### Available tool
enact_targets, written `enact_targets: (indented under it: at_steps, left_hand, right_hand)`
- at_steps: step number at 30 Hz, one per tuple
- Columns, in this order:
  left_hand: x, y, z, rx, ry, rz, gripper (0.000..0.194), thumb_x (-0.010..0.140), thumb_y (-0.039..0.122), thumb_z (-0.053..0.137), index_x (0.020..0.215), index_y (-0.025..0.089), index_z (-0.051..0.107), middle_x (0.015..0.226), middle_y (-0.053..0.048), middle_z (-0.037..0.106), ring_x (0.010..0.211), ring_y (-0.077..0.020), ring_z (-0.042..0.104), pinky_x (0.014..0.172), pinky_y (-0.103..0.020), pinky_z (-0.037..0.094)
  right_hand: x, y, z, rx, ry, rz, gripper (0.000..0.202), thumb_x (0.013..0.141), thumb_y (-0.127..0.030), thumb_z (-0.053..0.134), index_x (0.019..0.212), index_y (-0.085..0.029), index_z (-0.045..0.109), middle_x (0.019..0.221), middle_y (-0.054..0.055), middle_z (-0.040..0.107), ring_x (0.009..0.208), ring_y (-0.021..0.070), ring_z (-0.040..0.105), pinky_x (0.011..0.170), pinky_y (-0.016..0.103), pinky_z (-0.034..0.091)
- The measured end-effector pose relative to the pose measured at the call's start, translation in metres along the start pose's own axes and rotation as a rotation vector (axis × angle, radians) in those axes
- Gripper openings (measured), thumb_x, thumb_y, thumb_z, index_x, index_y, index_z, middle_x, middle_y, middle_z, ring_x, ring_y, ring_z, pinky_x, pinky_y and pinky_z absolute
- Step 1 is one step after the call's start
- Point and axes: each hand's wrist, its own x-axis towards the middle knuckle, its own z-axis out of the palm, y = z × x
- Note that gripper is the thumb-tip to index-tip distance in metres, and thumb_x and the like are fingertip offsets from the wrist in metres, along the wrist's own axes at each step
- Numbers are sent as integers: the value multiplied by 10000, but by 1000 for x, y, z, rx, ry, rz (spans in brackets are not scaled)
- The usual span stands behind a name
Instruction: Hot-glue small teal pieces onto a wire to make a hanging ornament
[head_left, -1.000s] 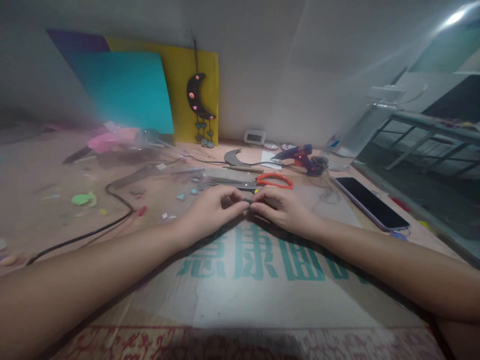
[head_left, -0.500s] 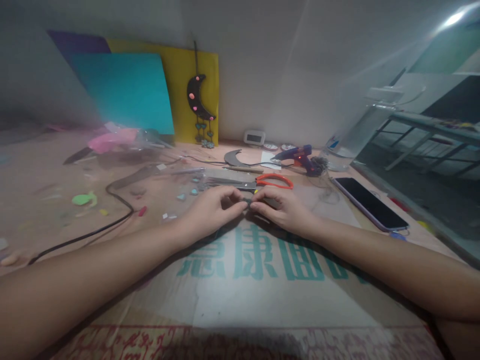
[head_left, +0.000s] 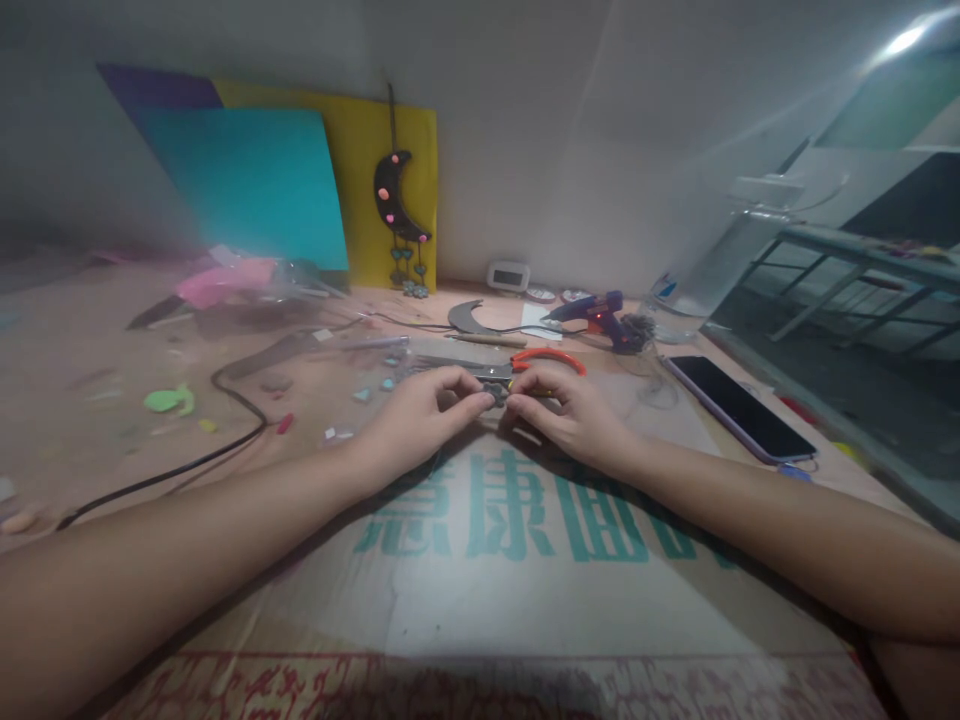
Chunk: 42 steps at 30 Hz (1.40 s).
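Teal lettering (head_left: 512, 505) crosses the sheet (head_left: 480, 610) nearest my camera. At twelve o'clock I record the left hand (head_left: 427, 415) pinching a small grey piece (head_left: 495, 393); the right hand (head_left: 574, 415) is pinched beside it, its grip on it undetermined. Orange-handled scissors (head_left: 501, 369) lie just beyond; a glue gun (head_left: 592, 312) rests at one o'clock.

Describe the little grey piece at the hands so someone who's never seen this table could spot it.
Find the large green characters printed on the work surface. Just beyond them, the left hand and right hand nearly meet, with the small grey piece between their fingertips. Unlike the orange-handled scissors lying behind, it's pinched in the left fingertips.
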Motion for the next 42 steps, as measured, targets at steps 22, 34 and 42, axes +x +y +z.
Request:
enact_targets:
  at_steps: [22, 34, 42]
  left_hand:
    - [3, -5, -2, -97, 94, -88, 250, 888, 415, 550, 841, 180, 623, 795, 9, 644, 716, -142, 578, 661, -244, 433]
    - [2, -5, -1, -77, 94, -74, 258, 889, 412, 551, 835, 169, 618, 807, 5, 647, 712, -135, 572, 640, -233, 419]
    - [2, 0, -3, -95, 81, -114, 278, 881, 444, 545, 824, 179, 608, 781, 2, 632, 666, -136, 560, 563, -223, 418]
  right_hand:
    - [-1, 0, 0, -21, 77, -56, 96, 872, -200, 531, 814, -182, 605, 767, 11, 678, 728, 132, 629, 705, 240, 486]
    - [-1, -1, -4, -76, 75, -70, 191, 728, -82, 471, 661, -177, 624, 641, -9, 646, 599, 111, 585, 591, 212, 452]
    - [0, 5, 2, 40, 86, 18, 71, 848, -229, 572, 848, -176, 620, 721, -7, 640, 606, 104, 565, 565, 213, 445]
